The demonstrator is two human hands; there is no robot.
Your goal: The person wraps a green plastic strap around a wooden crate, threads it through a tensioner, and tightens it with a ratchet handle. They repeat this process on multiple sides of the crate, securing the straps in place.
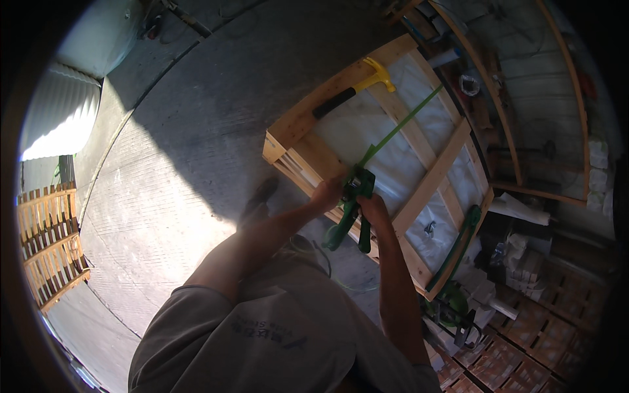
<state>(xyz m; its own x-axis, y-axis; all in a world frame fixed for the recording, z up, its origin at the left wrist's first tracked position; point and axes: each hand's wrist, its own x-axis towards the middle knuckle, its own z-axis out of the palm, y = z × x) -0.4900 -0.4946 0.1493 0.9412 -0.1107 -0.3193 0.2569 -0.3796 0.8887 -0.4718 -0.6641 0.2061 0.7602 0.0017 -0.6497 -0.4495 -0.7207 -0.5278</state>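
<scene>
A green strapping tensioner (357,187) sits at the near edge of a wooden crate (429,175), its handles pointing back toward me. My right hand (375,213) is closed round the upper part of its handle. My left hand (329,194) is closed against the tool's left side; its fingertips are partly hidden. From the tool a green strap (405,122) runs taut across the crate to its far side, with a short end sticking up near the tool. A claw hammer (357,86) with a yellow head and black grip lies on the crate's left board.
Long green handles (458,252) of another tool lie at the crate's right corner. Beyond it, a green machine (452,304) stands beside white packages (521,262) and stacked brown blocks (504,344). Wooden framing (576,98) rises far right. A slatted pallet (52,239) stands far left.
</scene>
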